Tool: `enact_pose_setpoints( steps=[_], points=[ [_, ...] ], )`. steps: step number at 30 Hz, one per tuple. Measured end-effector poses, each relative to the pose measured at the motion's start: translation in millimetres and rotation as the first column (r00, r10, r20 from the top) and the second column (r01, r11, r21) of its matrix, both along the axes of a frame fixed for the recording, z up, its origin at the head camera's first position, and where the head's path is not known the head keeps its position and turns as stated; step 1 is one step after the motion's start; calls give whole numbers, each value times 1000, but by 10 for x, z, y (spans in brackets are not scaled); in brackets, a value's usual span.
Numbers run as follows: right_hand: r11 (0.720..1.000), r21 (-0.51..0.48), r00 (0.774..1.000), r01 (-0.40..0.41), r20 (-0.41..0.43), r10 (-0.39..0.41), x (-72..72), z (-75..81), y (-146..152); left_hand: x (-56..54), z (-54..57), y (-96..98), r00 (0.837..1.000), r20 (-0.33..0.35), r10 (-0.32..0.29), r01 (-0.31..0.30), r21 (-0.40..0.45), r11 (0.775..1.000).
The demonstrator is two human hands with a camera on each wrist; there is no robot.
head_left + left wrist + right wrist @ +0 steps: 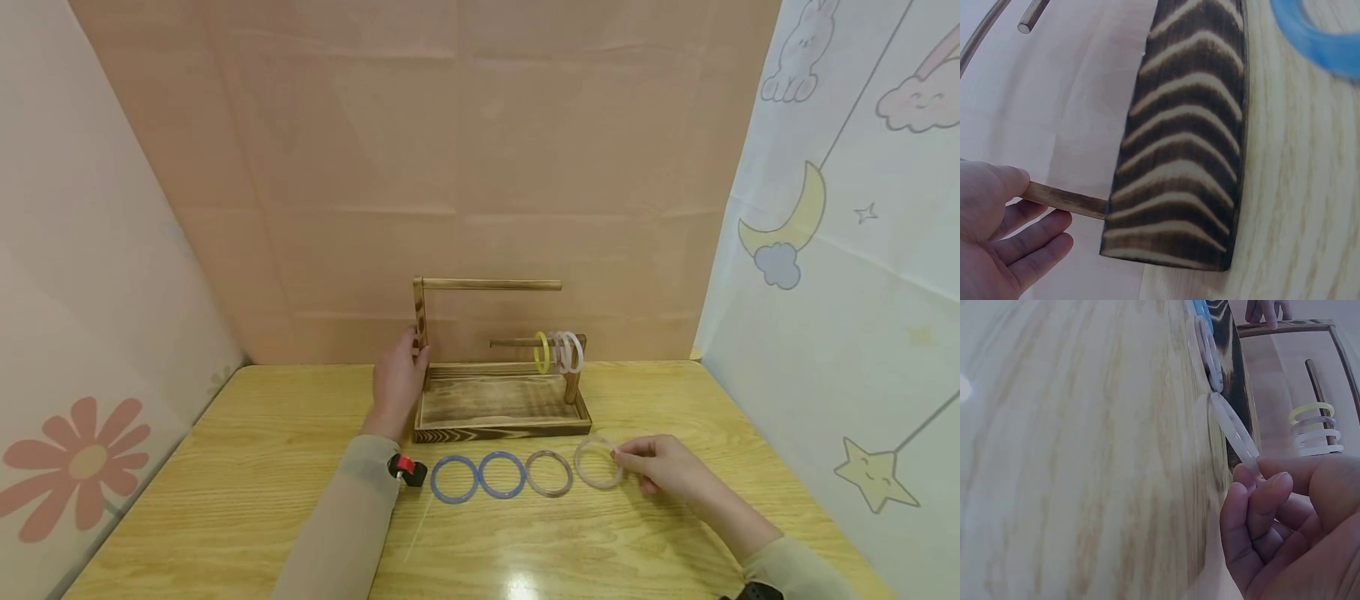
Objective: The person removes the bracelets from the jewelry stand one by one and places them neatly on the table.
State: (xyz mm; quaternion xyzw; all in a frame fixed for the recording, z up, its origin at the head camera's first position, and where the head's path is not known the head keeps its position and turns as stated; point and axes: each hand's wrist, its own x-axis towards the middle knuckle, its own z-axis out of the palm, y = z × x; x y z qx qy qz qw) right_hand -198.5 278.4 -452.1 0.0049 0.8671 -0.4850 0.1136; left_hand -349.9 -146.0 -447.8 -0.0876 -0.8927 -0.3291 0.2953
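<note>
My left hand (pixel 397 383) holds the left upright post (pixel 420 308) of a dark-grained wooden bangle stand (pixel 502 432); in the left wrist view the thumb lies along the post and the fingers curl behind it. My right hand (pixel 671 471) pinches the edge of a translucent whitish bangle (pixel 1235 428) between thumb and fingers, and that bangle is tilted up from the table. To its left lie a brownish bangle (pixel 549 494) and two blue bangles, one (pixel 502 497) next to the other (pixel 454 457), in a row before the stand.
A yellow bangle (pixel 537 354) and several pale ones (pixel 580 354) hang on the stand's lower bar (pixel 513 342), near its right post. The higher bar (pixel 491 284) extends rightward from the left post. A wood-grain table (pixel 300 467) meets printed walls at both sides.
</note>
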Motion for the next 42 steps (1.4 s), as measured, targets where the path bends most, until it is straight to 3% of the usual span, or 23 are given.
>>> enact_pose_setpoints(
  steps=[23, 42],
  points=[
    [997, 38, 997, -66, -41, 68, -4, -82, -8, 0, 27, 0, 1000, 25, 0, 0, -2, 1000],
    [998, 39, 998, -50, -34, 52, 6, -36, -17, 9, 27, 9, 1000, 29, -1, 1, 6, 1000]
  ],
)
